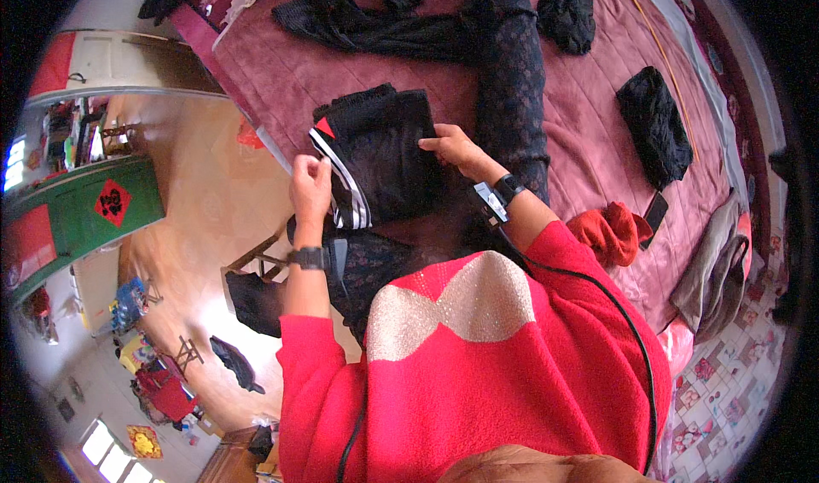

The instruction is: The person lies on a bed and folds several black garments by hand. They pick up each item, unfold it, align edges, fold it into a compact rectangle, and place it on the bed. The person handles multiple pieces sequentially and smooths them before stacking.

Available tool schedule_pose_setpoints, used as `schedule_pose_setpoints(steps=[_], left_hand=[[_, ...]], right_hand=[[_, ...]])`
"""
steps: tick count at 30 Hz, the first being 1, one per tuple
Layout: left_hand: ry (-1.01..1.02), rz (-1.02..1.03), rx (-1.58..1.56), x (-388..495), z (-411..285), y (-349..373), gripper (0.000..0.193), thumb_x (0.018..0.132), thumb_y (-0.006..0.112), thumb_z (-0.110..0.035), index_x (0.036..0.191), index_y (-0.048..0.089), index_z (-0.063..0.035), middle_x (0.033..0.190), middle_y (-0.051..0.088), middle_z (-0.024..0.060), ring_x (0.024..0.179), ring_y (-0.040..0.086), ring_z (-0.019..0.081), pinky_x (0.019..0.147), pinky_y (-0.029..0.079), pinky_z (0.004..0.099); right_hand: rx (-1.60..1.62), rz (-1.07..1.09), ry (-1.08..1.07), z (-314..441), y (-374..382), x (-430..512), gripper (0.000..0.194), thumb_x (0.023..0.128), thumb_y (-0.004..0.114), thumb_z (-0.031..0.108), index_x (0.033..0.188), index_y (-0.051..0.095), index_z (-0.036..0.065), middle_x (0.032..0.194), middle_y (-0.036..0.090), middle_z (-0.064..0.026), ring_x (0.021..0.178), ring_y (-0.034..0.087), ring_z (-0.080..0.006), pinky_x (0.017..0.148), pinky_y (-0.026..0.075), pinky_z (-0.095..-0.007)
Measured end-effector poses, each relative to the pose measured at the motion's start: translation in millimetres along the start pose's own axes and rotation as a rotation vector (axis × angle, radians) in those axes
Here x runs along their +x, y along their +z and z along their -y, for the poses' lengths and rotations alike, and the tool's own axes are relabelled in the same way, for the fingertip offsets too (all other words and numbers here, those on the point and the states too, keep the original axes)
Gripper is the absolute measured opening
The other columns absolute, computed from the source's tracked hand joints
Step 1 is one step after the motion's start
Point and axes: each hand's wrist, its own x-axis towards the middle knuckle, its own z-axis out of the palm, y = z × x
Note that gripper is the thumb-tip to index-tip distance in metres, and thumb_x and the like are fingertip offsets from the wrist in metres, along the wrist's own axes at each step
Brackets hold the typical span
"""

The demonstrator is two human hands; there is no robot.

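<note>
Before me lies a folded black garment [390, 156] with white stripes and a small red patch along its left side. My left hand [311, 179] pinches its striped left edge between thumb and fingers. On the opposite side, my right hand [457, 150] grips the upper right edge, thumb on top. The garment rests over my lap and the pink quilted bedspread [256, 67]; its underside is hidden. Both wrists wear black bands. My leg in dark patterned trousers [512, 86] stretches along the bed to the right of the garment.
Beyond the garment lies a black ribbed garment [371, 32]. Black cloth bundles [654, 128] [566, 12], a red cloth [611, 233], a dark phone-like object [654, 217] and grey clothing [707, 265] are on the right. A thin stick [665, 60] lies near the far edge. Left is a wooden stool [259, 259].
</note>
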Motion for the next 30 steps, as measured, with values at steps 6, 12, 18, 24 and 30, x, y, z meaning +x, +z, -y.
schedule_pose_setpoints(steps=[6, 12, 18, 24, 30], left_hand=[[-0.051, 0.379, 0.37, -83.2, -29.6, -4.5, 0.039, 0.078, 0.076, -0.038, 0.087, 0.054, -0.0071, 0.085, 0.064, 0.0146, 0.083, 0.065, 0.0362, 0.069, 0.052, 0.0468], [0.009, 0.291, 0.491, -86.4, -17.9, 9.9, 0.032, 0.073, 0.066, -0.015, 0.099, 0.05, -0.0031, 0.101, 0.058, 0.0205, 0.095, 0.06, 0.0439, 0.08, 0.051, 0.054], [-0.13, 0.232, 0.174, -74.4, 7.7, -5.6, 0.02, 0.076, 0.062, -0.015, 0.09, 0.055, -0.0037, 0.087, 0.063, 0.0189, 0.085, 0.062, 0.0422, 0.074, 0.049, 0.0495], [-0.385, 0.256, -0.872, -71.0, 26.5, -31.4, 0.013, 0.078, 0.051, 0.002, 0.085, 0.06, -0.0038, 0.082, 0.058, -0.0027, 0.078, 0.052, 0.0075, 0.076, 0.043, 0.0242], [-0.487, 0.247, -0.76, -71.8, 24.7, -32.3, 0.023, 0.079, 0.045, 0.004, 0.09, 0.063, -0.0032, 0.087, 0.062, -0.001, 0.082, 0.055, 0.0092, 0.08, 0.045, 0.0235]], right_hand=[[-0.127, 0.066, -0.036, -6.0, 3.3, 0.6, 0.024, 0.088, 0.07, 0.015, 0.107, 0.07, 0.001, 0.094, 0.07, -0.0024, 0.083, 0.062, -0.0141, 0.077, 0.049, -0.0304], [-0.095, 0.024, -0.092, -2.6, 6.7, -10.1, 0.023, 0.088, 0.07, 0.016, 0.105, 0.069, -0.001, 0.094, 0.07, -0.0027, 0.082, 0.064, -0.0149, 0.076, 0.05, -0.0307], [-0.045, -0.048, -0.187, 3.6, 8.0, -25.6, 0.019, 0.093, 0.064, 0.016, 0.104, 0.067, 0.001, 0.092, 0.07, -0.0039, 0.079, 0.064, -0.0143, 0.074, 0.051, -0.0309], [0.2, -0.125, -0.138, 2.0, 7.7, -21.5, 0.02, 0.096, 0.059, 0.012, 0.111, 0.066, 0.001, 0.098, 0.07, -0.003, 0.086, 0.064, -0.015, 0.08, 0.052, -0.0312], [0.145, -0.076, -0.124, 0.2, 3.9, -24.8, 0.022, 0.094, 0.06, 0.01, 0.114, 0.066, 0.001, 0.106, 0.068, -0.0028, 0.096, 0.063, -0.0154, 0.088, 0.049, -0.0309]])
